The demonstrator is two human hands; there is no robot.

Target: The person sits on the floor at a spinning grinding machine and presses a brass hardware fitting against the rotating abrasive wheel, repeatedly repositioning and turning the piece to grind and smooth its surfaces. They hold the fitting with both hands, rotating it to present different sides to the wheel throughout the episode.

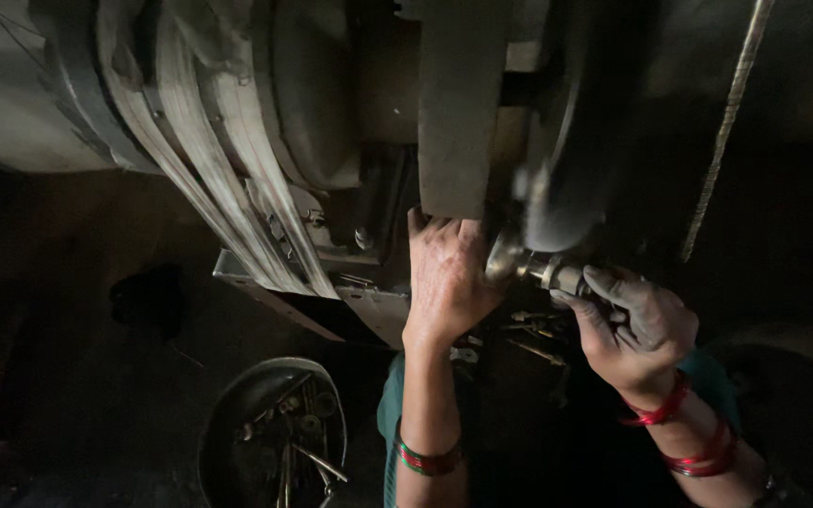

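My left hand (444,277) reaches up under a big dark machine (463,103) and rests with its fingers against the lower edge of a flat metal block. My right hand (637,325), smeared with dark grime, grips a short metal cylinder part (565,276) that sticks out sideways from a shiny round fitting (505,256). Above that fitting a dark wheel (566,188) looks blurred. Both wrists wear red and green bangles.
Pale drive belts (228,169) run diagonally over a large pulley at the upper left. A round metal pan (275,433) with several small metal pieces sits low in the middle. Loose bolts (538,339) lie below my hands. A thin rod (722,132) slants at the right.
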